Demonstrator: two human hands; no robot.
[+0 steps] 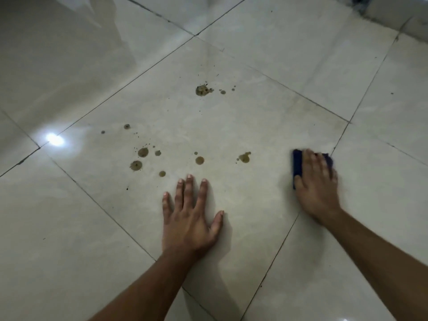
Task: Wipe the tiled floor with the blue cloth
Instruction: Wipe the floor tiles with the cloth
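Note:
The glossy pale tiled floor (231, 126) carries several brown spots, the largest (202, 90) far from me and others (244, 158) closer. My right hand (316, 181) presses flat on a folded blue cloth (297, 165) near the right corner of the stained tile; the hand covers most of the cloth and looks blurred. My left hand (188, 216) lies flat on the same tile with fingers spread, just below the nearer spots (142, 152), holding nothing.
Dark grout lines (340, 137) cross the floor diagonally. A bright light reflection (54, 139) sits at the left. A wall base with dark grime (370, 12) runs along the top right corner.

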